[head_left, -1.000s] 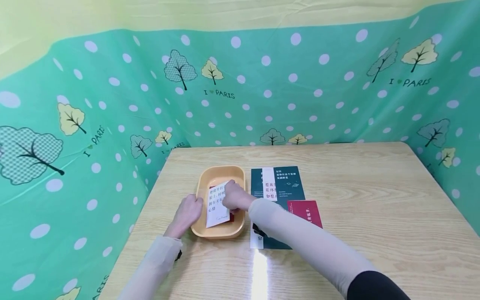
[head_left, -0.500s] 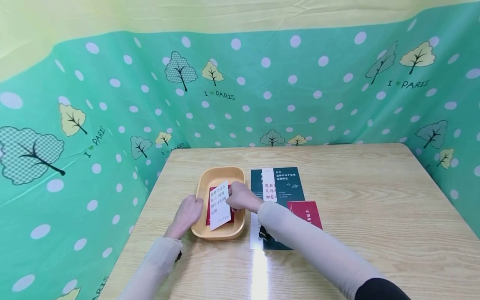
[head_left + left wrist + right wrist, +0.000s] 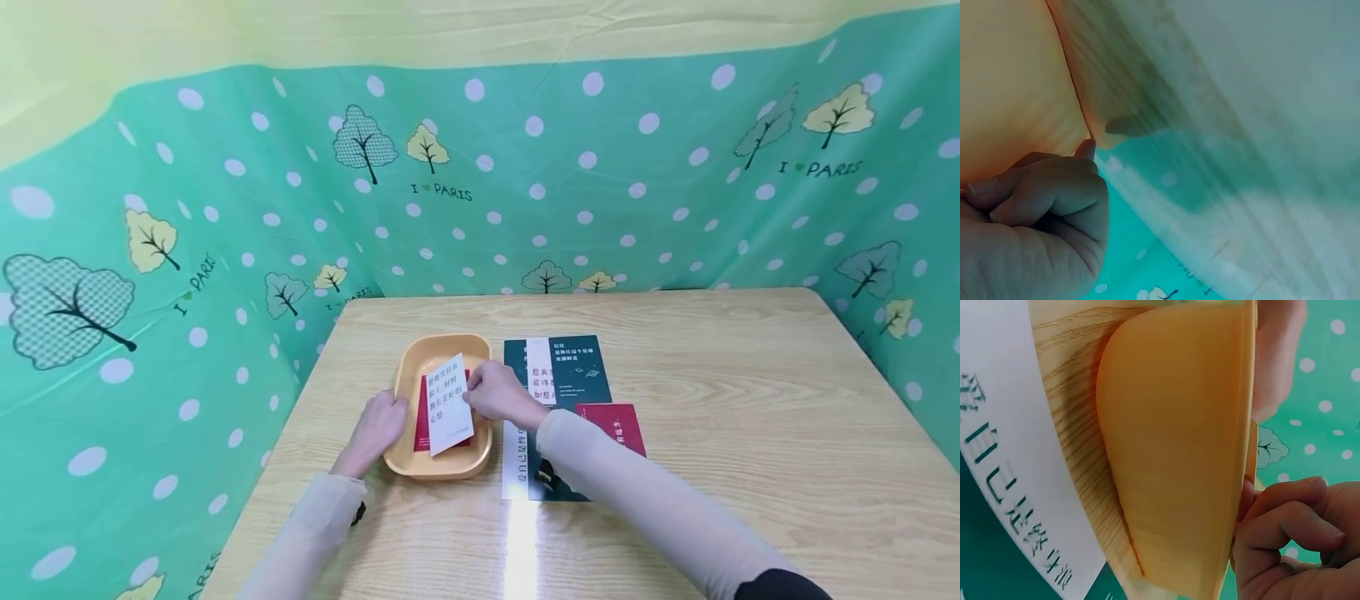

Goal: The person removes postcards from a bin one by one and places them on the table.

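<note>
1. White card (image 3: 450, 406) with printed lines: between the hands, over the tray, tilted, its right edge at the right fingertips. Gap to what's beneath: can't tell.
2. Right hand (image 3: 501, 392): fingers curled, thumb and fingertips pinching the white card's edge.
3. Left hand (image 3: 380, 423): fingers curled at the near left side of the tray, gripping its rim.
4. Yellow-orange tray (image 3: 441, 468): between both hands, on the table; rounded corners.
5. Red card (image 3: 422, 429): in the tray, right of the left hand, partly covered from above by the white card.
6. Dark green sheets (image 3: 585, 372): right of the right hand, running under the right forearm, with white strips (image 3: 539, 367) along them.
7. Second red card (image 3: 611, 417): right of the right hand, overlapping the green, partly behind the forearm.
8. Wood-grain table (image 3: 750, 375): under everything; green dotted curtain (image 3: 510, 242) beyond both hands.
</note>
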{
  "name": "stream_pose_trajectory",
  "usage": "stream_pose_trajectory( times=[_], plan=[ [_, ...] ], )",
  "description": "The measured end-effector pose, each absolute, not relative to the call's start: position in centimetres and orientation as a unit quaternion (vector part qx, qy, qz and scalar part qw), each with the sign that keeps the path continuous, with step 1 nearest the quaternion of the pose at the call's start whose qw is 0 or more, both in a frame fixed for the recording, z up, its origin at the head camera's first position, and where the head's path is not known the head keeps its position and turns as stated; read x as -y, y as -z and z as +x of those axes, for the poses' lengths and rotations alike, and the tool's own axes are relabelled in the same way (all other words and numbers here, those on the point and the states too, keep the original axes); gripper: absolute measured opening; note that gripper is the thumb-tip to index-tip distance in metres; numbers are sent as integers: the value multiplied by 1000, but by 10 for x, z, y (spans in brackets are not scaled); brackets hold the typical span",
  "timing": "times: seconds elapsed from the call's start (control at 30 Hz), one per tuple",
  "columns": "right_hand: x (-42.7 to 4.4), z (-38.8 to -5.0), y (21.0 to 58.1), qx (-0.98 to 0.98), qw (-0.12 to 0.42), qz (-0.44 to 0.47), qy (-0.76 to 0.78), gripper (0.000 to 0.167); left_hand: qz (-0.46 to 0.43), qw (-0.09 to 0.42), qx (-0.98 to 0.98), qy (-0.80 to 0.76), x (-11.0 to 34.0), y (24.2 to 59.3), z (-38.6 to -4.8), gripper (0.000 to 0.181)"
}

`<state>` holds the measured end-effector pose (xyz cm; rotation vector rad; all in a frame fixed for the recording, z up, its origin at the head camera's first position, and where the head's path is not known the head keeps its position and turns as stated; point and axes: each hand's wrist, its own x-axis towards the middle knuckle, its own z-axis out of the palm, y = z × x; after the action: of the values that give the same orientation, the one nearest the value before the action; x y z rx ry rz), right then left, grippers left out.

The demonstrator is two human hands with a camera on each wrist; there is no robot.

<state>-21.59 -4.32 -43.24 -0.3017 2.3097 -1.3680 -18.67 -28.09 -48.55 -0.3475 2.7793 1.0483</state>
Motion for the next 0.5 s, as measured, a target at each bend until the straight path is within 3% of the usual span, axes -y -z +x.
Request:
stream_pose_trajectory(
  times=[0.5],
  plan=[
    [30,-220,443,-807,225,-84,539,4,-127,84,-916,-371,279,484,-188,57]
  ],
)
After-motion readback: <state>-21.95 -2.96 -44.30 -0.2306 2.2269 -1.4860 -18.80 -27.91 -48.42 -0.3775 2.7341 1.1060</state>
